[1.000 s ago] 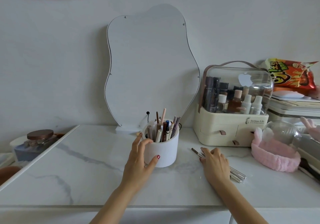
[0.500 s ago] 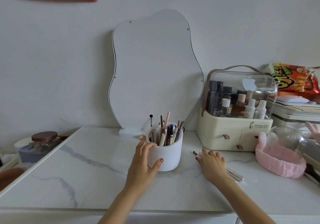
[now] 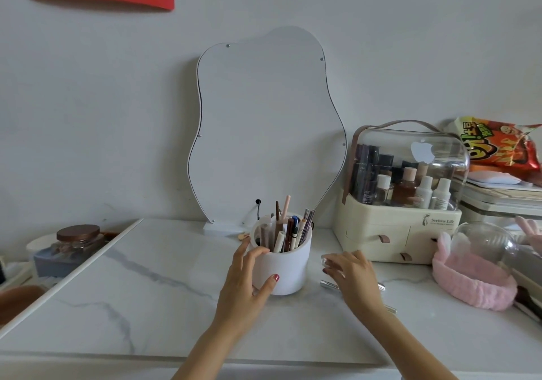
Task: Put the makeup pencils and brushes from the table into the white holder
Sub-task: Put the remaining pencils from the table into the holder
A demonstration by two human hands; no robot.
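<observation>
The white holder [image 3: 289, 271] stands on the marble table [image 3: 152, 285] in front of the mirror. Several pencils and brushes stick out of it. My left hand [image 3: 245, 285] wraps around its left side, thumb across the front. To the right of the holder, silver makeup pencils [image 3: 329, 284] lie on the table. Their ends [image 3: 390, 309] poke out on both sides of my right hand [image 3: 353, 277]. That hand is palm down over them with spread, blurred fingers. Whether it grips them is hidden.
A wavy mirror [image 3: 264, 127] leans on the wall behind the holder. A cream cosmetics box [image 3: 396, 233] with a clear lid stands right of it. A pink headband [image 3: 472, 285] and glass dome [image 3: 481, 244] lie further right. A jar [image 3: 77, 237] sits off the table's left edge.
My right hand has slid left toward the holder, and the pencils under it have turned and shifted with it. My left hand has stayed on the holder. The camera has tilted up slightly.
</observation>
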